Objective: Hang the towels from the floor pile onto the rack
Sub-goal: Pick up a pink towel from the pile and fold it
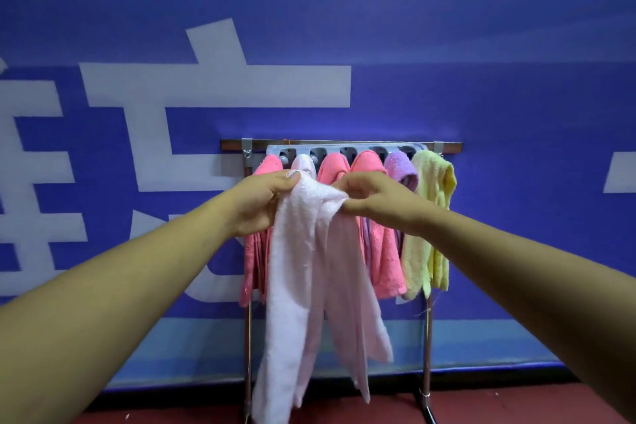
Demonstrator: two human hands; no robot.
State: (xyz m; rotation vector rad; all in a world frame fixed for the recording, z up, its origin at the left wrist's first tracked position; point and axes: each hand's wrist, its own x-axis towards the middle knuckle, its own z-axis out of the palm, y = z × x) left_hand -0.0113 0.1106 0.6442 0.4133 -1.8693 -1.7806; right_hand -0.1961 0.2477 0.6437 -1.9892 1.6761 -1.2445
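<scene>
The left hand (261, 198) and right hand (371, 198) are each closed on the top edge of a pale pink terry towel (309, 286), its long axis hanging vertically. It hangs just in front of the grey hooked metal rack (344, 150), the left hand nearer the hook where its top appears to sit.

You can see large white characters on the blue wall banner (481, 96), cropped and not readable here.
</scene>
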